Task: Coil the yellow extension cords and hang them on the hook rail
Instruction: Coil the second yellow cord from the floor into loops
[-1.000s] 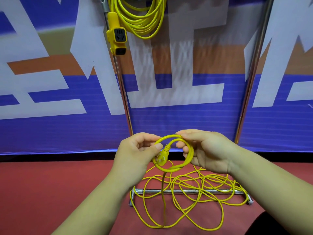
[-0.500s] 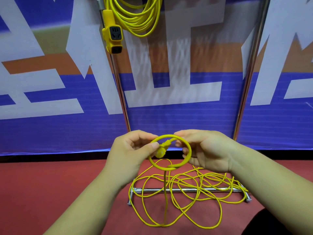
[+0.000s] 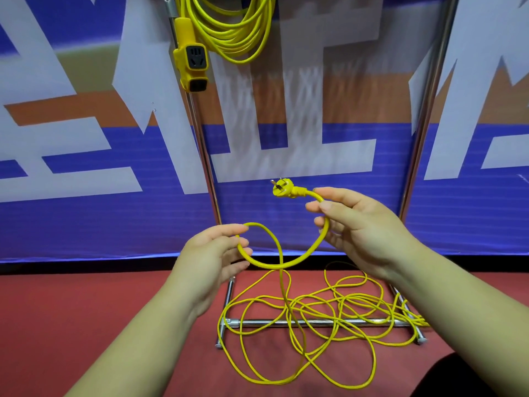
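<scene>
"Where was the yellow extension cord (image 3: pixel 286 263)?"

"One loop hung in the air. The right hand (image 3: pixel 357 227) pinched it just behind the plug (image 3: pixel 283 189), and the left hand (image 3: pixel 211 253) had its fingers curled round the far side. The rest lay tangled on the red floor (image 3: pixel 86 310), across the rack's base bar (image 3: pixel 315 322)."

"And the second cord (image 3: pixel 234 32)?"

"Coiled, hanging up top beside its socket block (image 3: pixel 193 61)."

Hung coil of thick yellow cable (image 3: pixel 234 32): top cropped by the upper edge, its support unseen
Chrome rack posts (image 3: pixel 426 110): upper ends out of frame
Thin yellow cord loop (image 3: pixel 269 265): short stretches hidden by left hand (image 3: pixel 211 253) fingertips and right hand (image 3: pixel 357 224) thumb
Dark shape, lower right corner (image 3: pixel 472 376): cropped, unidentifiable
</scene>
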The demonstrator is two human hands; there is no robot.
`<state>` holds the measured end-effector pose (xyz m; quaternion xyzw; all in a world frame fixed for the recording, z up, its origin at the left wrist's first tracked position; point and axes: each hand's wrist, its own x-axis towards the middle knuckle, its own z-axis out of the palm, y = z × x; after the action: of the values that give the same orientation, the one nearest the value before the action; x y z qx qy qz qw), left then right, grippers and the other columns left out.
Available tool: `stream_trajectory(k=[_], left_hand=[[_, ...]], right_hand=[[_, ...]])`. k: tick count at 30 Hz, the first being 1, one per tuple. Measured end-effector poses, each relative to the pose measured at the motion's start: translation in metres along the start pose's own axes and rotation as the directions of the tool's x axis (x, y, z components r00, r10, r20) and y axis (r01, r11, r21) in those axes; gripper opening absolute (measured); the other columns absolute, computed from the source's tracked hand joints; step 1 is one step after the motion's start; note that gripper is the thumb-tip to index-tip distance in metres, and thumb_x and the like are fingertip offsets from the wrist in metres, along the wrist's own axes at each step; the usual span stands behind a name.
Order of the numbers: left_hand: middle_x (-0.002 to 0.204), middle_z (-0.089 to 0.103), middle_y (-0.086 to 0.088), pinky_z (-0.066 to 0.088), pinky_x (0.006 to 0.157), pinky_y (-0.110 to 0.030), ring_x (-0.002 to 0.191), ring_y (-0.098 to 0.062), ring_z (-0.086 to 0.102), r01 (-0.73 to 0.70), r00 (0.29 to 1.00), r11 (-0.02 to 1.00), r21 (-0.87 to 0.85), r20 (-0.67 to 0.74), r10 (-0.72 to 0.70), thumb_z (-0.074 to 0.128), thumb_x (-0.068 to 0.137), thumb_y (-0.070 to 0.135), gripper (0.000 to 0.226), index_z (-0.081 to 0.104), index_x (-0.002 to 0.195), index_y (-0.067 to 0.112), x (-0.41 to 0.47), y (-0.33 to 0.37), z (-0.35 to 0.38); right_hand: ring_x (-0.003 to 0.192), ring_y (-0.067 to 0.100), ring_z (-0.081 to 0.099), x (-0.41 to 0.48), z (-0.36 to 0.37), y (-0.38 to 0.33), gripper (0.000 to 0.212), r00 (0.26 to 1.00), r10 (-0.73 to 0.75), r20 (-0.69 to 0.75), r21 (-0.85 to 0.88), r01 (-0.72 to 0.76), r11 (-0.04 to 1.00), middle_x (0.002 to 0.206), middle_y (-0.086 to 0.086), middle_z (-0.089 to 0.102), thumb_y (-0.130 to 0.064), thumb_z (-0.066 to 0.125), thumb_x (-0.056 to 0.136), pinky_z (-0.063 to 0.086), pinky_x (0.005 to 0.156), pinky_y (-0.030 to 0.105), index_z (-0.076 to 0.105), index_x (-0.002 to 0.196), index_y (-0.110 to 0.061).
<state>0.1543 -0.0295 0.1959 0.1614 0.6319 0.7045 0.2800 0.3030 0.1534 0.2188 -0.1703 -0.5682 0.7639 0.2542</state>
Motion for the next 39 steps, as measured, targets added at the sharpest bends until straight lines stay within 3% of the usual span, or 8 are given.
stream_trajectory(k=[3,6,9,14,21,30,34,39], left_hand=[[0.103,0.076,-0.005,0.056,0.083,-0.033,0.096,-0.017,0.073,-0.13,0.984,0.94,0.317,0.161,0.082,0.069,0.088,0.005,0.028,0.076,0.11,0.021,0.0,0.0,-0.007],[0.099,0.076,0.003,0.057,0.085,-0.035,0.092,-0.018,0.073,-0.322,0.926,0.724,0.61,0.361,0.108,0.083,0.078,0.015,0.043,0.073,0.116,0.034,0.0,0.0,-0.018],[0.088,0.076,0.009,0.054,0.081,-0.031,0.084,-0.015,0.071,-0.398,0.917,0.566,0.722,0.314,0.245,0.081,0.083,0.021,0.026,0.077,0.104,0.036,0.002,0.002,-0.022],[0.084,0.072,0.003,0.046,0.071,-0.023,0.076,-0.007,0.063,-0.38,0.898,0.677,0.63,0.076,0.433,0.072,0.091,0.027,0.01,0.08,0.088,0.03,0.008,0.006,-0.023],[0.065,0.058,-0.003,0.059,0.066,-0.032,0.063,-0.018,0.061,-0.257,0.956,0.911,0.323,-0.052,0.288,0.059,0.101,0.025,0.024,0.071,0.086,0.011,0.01,0.005,-0.02],[0.055,0.037,0.002,0.031,0.05,-0.021,0.05,-0.012,0.032,-0.347,0.937,0.814,0.467,0.135,0.322,0.062,0.099,0.034,0.025,0.075,0.082,0.02,-0.003,0.009,-0.01],[0.048,0.039,0.012,0.029,0.047,-0.012,0.045,-0.004,0.033,-0.392,0.92,0.747,0.538,0.206,0.334,0.064,0.097,0.031,0.023,0.075,0.08,0.019,-0.01,0.008,-0.006],[0.05,0.042,0.012,0.031,0.05,-0.015,0.049,-0.005,0.035,-0.403,0.915,0.758,0.512,0.222,0.337,0.065,0.097,0.03,0.021,0.076,0.082,0.02,-0.011,0.007,-0.006]], right_hand=[[0.073,0.008,0.066,0.0,-0.001,0.0,0.019,1.0,0.0,-0.009,-0.009,0.0,1.0,0.098,0.0,0.077,-0.012,0.059,0.096,0.054,0.07,0.022,0.067,0.111,-0.02],[0.072,0.008,0.067,0.003,-0.003,0.001,0.018,0.999,0.005,-0.04,0.006,-0.005,1.0,0.096,0.002,0.077,-0.011,0.06,0.096,0.055,0.064,0.02,0.068,0.109,-0.02],[0.076,0.012,0.069,0.005,-0.006,0.005,0.015,0.997,0.044,-0.065,0.002,-0.044,0.999,0.095,0.003,0.077,-0.013,0.059,0.097,0.055,0.066,0.023,0.069,0.107,-0.018],[0.084,0.017,0.074,0.007,-0.007,0.013,0.019,0.987,0.14,-0.077,-0.091,-0.147,0.985,0.095,0.002,0.078,-0.03,0.059,0.096,0.054,0.075,0.03,0.07,0.107,-0.019],[0.059,0.009,0.057,0.007,-0.008,0.03,0.004,0.997,0.079,-0.017,-0.483,-0.077,0.872,0.063,-0.005,0.066,-0.014,0.072,0.088,0.049,0.066,0.027,0.072,0.089,-0.01],[0.075,0.017,0.064,0.007,-0.001,0.042,0.018,0.976,0.129,0.178,-0.591,0.001,0.807,0.084,0.009,0.071,-0.015,0.071,0.089,0.052,0.072,0.037,0.068,0.106,-0.02],[0.076,0.016,0.065,0.006,0.001,0.047,0.017,0.954,0.086,0.286,-0.78,0.18,0.599,0.086,-0.002,0.072,-0.028,0.073,0.088,0.054,0.08,0.037,0.071,0.105,-0.029],[0.083,0.017,0.066,0.009,0.003,0.051,0.023,0.961,0.017,0.276,-0.78,0.213,0.588,0.092,-0.012,0.07,-0.035,0.075,0.085,0.054,0.084,0.036,0.068,0.106,-0.033]])
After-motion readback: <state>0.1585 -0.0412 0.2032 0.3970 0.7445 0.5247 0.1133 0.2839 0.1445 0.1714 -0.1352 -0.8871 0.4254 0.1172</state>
